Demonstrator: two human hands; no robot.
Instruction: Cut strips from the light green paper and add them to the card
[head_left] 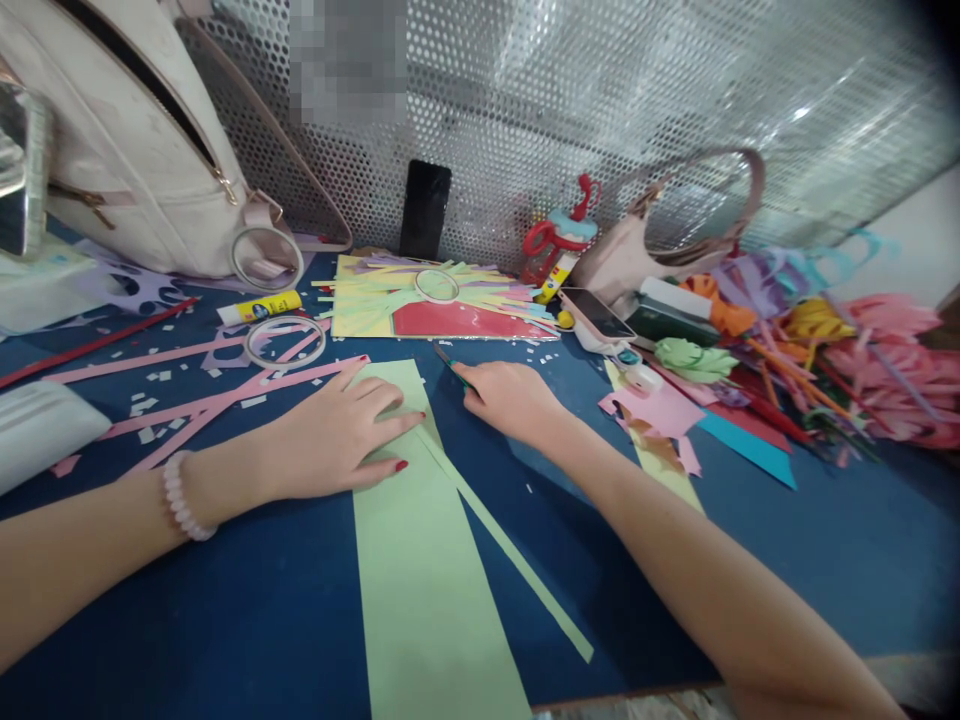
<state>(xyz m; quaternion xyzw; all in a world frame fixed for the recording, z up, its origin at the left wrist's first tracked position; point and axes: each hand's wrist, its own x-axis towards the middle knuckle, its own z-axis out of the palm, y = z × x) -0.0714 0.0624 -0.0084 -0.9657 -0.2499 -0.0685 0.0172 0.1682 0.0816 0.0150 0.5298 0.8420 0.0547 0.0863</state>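
My left hand (341, 432) lies flat, fingers spread, pressing on the far end of a long light-green paper sheet (424, 570) on the blue table. My right hand (510, 397) is closed around a thin tool (448, 362), likely a craft knife, whose tip pokes out toward the sheet's top right corner. A narrow green strip (510, 550) has come away along the sheet's right edge and runs diagonally toward me.
A paper collage (442, 305) with a tape roll (437, 285) lies beyond. Pink strips (225, 395), another tape roll (285, 342) and a glue stick (259, 307) sit left. Bags, a phone (425, 210) and a heap of coloured paper (825, 360) crowd the back and right.
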